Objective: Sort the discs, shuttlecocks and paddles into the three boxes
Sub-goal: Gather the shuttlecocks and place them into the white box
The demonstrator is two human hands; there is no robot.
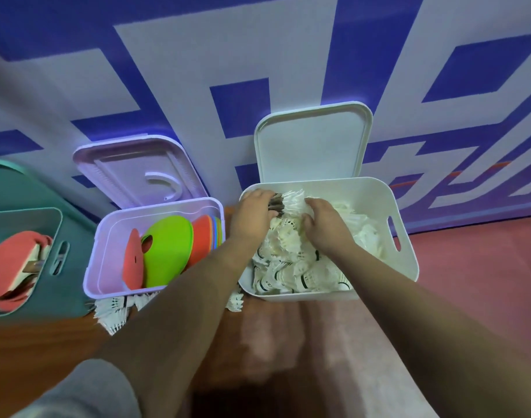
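Grey sleeve (pixel 77 393) and bare forearms lead into the white box (pixel 409 251), where the left hand (pixel 252 212) curls its fingers (pixel 258 194) round a bunch of shuttlecocks (pixel 288 267) at the far corner; the right hand (pixel 327 227) clutches more just beside it. Best set these down gently, so the feathers are not crushed; then fetch the stray shuttlecocks (pixel 112 312) on the floor, behind the fingers, by the lilac box (pixel 92 267) of discs (pixel 167 251). No brand or label shows; the wall's blue shapes are unreadable.

Even, cool indoor light with a bluish cast and only soft shadows. Wide-angle bending curves the wall (pixel 180 70) toward both sides. The floor (pixel 288 342) at the bottom looks blurred.
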